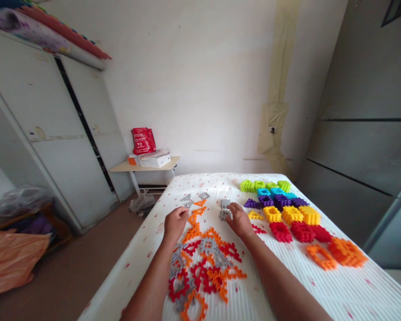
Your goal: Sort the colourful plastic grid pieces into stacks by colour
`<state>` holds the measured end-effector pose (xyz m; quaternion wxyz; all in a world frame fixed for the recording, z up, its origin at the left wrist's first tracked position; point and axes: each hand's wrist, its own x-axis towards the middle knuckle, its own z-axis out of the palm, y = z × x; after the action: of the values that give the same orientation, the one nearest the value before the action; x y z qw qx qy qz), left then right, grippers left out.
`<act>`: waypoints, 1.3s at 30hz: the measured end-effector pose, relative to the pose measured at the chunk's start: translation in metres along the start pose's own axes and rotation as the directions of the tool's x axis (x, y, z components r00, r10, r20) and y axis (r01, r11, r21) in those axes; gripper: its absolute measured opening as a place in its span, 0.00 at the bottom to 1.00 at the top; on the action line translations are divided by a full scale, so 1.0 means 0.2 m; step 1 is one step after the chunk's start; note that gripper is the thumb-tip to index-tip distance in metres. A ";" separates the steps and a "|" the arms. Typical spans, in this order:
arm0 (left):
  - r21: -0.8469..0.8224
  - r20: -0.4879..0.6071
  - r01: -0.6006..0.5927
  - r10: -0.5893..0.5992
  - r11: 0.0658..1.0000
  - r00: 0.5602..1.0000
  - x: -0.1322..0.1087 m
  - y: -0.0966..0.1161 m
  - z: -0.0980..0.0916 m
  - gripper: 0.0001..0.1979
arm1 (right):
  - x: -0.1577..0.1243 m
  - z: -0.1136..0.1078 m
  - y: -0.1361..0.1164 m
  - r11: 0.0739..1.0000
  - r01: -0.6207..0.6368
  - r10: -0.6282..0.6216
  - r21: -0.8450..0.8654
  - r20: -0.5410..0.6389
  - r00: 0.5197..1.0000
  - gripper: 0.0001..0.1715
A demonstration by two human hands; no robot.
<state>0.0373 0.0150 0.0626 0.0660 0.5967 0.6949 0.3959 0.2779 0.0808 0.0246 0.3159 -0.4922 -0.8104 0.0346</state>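
The red bag [143, 141] by the wall carries white lettering, too small to read; it stands behind a white box [156, 159] on a small surface [122, 167], the contents of both hidden. On the white cover [133, 265], sorted by colour to the right, I count four green stacks [247, 186] and two orange ones [347, 252], with blue, purple, yellow and red rows between. The loose pieces — orange, red and grey, overlapping too much to count — lie in a heap [207, 274] between the forearms. The right hand [240, 220] has thumb and fingers apart, at two grey pieces [225, 215] near the cover's middle. The left hand [176, 223] is curled beside the orange pieces [196, 214] — whether its fingers pinch anything, I cannot tell.
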 end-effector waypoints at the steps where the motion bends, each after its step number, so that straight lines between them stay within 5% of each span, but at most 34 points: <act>1: 0.038 0.039 -0.017 0.016 0.999 0.999 0.06 0.03 0.00 0.12 | 0.00 -0.02 -0.01 1.000 0.013 -0.012 0.016 -0.024 1.000 0.18; 5: 0.177 0.165 -0.025 -0.004 0.984 0.986 0.31 0.12 0.09 0.11 | -0.03 -0.07 -0.06 0.992 0.038 -0.023 0.124 -0.120 0.993 0.11; 9: 0.340 0.231 0.021 -0.106 0.940 0.967 0.50 0.17 0.28 0.12 | -0.04 -0.13 -0.06 0.974 0.067 -0.020 0.217 -0.211 0.977 0.10; 17: 0.552 0.207 0.057 -0.203 0.832 0.957 0.57 0.16 0.55 0.15 | -0.03 -0.18 0.00 0.971 0.082 -0.005 0.225 -0.324 0.946 0.10; 29: 0.516 0.174 0.024 -0.132 0.856 0.976 0.56 0.16 0.55 0.14 | -0.05 -0.13 0.05 0.979 0.057 0.014 0.194 -0.346 0.938 0.12; 35: 0.260 0.066 0.110 -0.131 0.959 0.989 0.53 0.20 0.42 0.13 | -0.05 -0.11 0.08 0.977 0.035 0.039 0.211 -0.337 0.941 0.12; 39: -0.046 0.088 0.200 -0.195 0.979 0.977 0.41 0.21 0.33 0.14 | -0.05 -0.08 0.05 0.967 0.033 0.044 0.253 -0.292 0.955 0.12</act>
<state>0.0849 0.1173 0.0748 0.1499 0.5385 0.7364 0.3811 0.2972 0.0742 0.0285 0.4940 -0.4496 -0.7413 0.0653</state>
